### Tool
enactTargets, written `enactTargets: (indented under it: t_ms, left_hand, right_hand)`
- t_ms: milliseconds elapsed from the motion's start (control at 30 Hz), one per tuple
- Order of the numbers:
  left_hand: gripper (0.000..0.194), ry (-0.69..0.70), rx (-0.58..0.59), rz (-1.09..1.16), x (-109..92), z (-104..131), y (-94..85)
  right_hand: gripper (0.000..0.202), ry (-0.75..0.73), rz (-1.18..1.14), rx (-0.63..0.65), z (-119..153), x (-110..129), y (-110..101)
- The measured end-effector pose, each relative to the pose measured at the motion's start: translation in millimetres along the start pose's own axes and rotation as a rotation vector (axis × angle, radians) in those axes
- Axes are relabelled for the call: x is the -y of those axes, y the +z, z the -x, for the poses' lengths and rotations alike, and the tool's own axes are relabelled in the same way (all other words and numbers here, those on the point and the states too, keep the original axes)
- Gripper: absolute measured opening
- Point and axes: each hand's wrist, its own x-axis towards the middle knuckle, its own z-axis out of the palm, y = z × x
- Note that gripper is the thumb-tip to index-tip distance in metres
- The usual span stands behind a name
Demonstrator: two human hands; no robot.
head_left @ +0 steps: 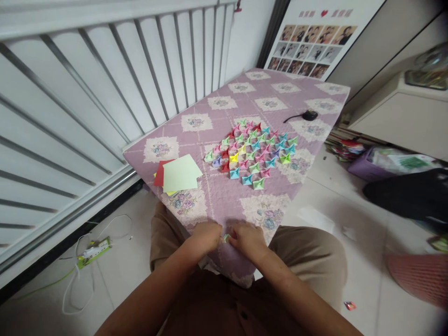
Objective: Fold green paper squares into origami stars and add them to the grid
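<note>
Close to the table's near edge, my left hand (207,236) and my right hand (248,239) face each other with fingers pinched. Between them is a small pale green folded paper (226,238), mostly hidden by the fingers; both hands appear to grip it. Beyond my hands, several small folded paper pieces (255,156) in pink, green, blue, red and yellow stand in rows on the cloth. Left of these lies a loose stack of square paper sheets (180,175), light green on top, with red and yellow showing underneath.
A purple floral cloth covers the table (224,116). On its right side lies a black object with a short cable (310,115). White railings (147,65) border the left side. On the floor are a power strip (94,252) with cords and a pink ribbed bin (420,277).
</note>
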Motion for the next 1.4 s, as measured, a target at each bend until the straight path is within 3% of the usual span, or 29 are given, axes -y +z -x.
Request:
enactTargets:
  t_ms: [200,367,867,1067,1400]
  left_hand:
    - [0.033,-0.031,-0.015,0.001,-2.0,1.6,-3.4]
    - [0.032,-0.068,-0.002,-0.006,-5.4,0.9,-4.2]
    - [0.03,0.038,0.011,-0.046,4.7,-7.7,8.8]
    - [0.028,0.034,-0.037,-0.052,6.8,-5.3,15.3]
    - [0.025,-0.035,-0.213,0.217,-3.9,14.9,24.3]
  right_hand:
    - [0.018,-0.005,-0.035,-0.061,1.9,-5.2,7.0]
    - [0.011,-0.034,-0.094,-0.041,0.1,-12.2,6.0]
    - [0.008,-0.141,-0.067,0.044,-12.9,-26.6,-1.0]
    - [0.011,-0.139,-0.159,-0.006,-7.3,-30.5,4.7]
    - [0.014,-0.245,-0.276,-0.161,7.0,-35.8,19.2]
